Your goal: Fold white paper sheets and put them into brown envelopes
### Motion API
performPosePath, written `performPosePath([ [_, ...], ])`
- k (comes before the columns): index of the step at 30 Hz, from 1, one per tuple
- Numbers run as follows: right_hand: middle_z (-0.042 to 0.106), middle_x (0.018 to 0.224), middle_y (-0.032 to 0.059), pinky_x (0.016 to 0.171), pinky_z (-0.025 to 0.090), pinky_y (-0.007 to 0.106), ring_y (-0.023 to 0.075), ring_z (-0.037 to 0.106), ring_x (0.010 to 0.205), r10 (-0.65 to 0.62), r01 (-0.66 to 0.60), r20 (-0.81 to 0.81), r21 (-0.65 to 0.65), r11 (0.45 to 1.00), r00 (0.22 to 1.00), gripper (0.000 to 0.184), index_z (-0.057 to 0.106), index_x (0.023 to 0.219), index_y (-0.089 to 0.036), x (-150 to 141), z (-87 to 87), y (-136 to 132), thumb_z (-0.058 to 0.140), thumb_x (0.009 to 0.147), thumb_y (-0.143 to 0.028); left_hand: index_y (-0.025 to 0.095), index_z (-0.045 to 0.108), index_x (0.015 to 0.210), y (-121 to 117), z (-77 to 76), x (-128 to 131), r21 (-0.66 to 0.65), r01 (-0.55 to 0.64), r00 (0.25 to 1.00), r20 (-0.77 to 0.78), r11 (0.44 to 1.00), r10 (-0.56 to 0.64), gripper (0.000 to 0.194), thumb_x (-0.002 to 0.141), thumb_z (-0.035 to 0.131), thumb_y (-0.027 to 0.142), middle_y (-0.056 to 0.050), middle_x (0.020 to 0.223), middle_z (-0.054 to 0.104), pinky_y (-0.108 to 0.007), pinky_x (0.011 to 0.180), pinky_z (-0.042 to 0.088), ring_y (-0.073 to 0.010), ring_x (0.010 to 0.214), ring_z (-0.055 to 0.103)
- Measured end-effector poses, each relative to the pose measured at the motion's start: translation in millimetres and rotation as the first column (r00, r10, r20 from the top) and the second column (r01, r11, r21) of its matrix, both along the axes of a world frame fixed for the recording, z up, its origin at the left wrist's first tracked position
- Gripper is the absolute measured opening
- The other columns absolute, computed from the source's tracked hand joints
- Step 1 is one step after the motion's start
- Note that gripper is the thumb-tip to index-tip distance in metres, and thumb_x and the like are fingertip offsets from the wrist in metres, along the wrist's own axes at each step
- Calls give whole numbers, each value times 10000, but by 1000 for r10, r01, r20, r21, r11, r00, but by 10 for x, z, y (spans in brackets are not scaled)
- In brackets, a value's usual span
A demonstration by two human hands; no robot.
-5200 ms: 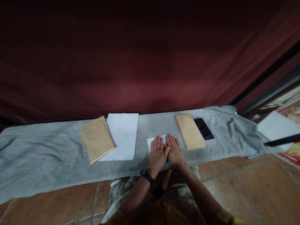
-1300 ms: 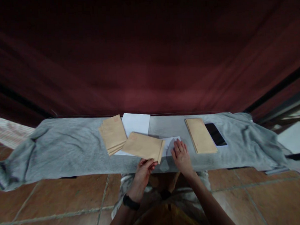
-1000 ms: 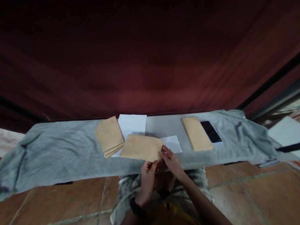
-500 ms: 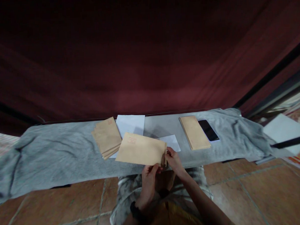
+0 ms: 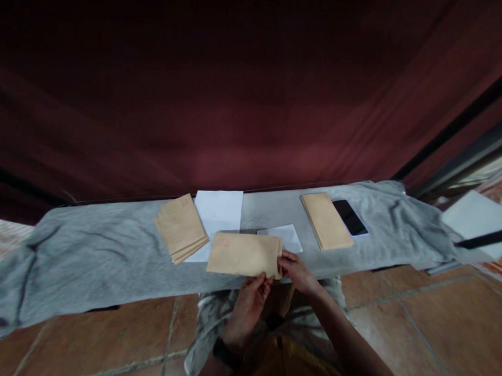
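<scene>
A brown paper envelope (image 5: 244,255) with red print in its upper left corner is held above the bench. My left hand (image 5: 252,296) pinches its lower edge between thumb and fingers. At the right end, my right hand (image 5: 295,268) is closed on the envelope's flap side, its fingertips partly hidden behind the paper. Just beyond lies a folded white sheet (image 5: 285,236), partly covered by the envelope. Larger white paper (image 5: 221,208) rests to the left, overlapped by a fanned stack of brown envelopes (image 5: 181,224).
A grey cloth (image 5: 104,255) covers the narrow bench. To the right lie another pile of brown envelopes (image 5: 327,220) and a dark-screened phone (image 5: 350,217). A dark red curtain (image 5: 248,127) hangs behind. White paper under a black bar (image 5: 488,237) is at far right.
Earlier both hands pressed the folded white sheet flat. Since then my left hand has brought in an envelope, and my right hand has moved from the sheet to the envelope's right end.
</scene>
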State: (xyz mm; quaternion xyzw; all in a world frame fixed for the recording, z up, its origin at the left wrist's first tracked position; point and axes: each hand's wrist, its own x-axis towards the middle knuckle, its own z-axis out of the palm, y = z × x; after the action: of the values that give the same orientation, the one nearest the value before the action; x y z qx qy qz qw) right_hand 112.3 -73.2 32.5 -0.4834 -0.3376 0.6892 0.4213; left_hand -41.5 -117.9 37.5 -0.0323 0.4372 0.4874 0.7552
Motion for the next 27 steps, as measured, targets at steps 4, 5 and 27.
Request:
performPosePath([
  [4,740,827,3,699,523,298,185,652,739,25,-43,115,154,987,993,382,732,943,-223,43,-10,44,754,705,-521,129,701,856,-61,-6,10,94,146,985,-108,985,-136,277,704,876,281,-34,785,737,-182,608,537,-116,661,691],
  [5,740,844,0,736,528,303,186,653,767,14,-47,159,209,977,987,346,730,946,-227,60,-25,56,729,727,-495,126,704,857,-85,-14,13,120,225,964,-170,967,-203,316,722,860,365,-50,789,738,-196,607,536,-124,661,691],
  [27,711,844,40,716,528,283,185,651,772,-210,-46,581,395,918,786,271,654,985,-195,371,-168,15,482,836,-340,303,167,1599,583,312,-206,-238,931,-360,-725,277,588,1120,710,842,399,-173,1598,332,-654,1212,73,-372,1510,240],
])
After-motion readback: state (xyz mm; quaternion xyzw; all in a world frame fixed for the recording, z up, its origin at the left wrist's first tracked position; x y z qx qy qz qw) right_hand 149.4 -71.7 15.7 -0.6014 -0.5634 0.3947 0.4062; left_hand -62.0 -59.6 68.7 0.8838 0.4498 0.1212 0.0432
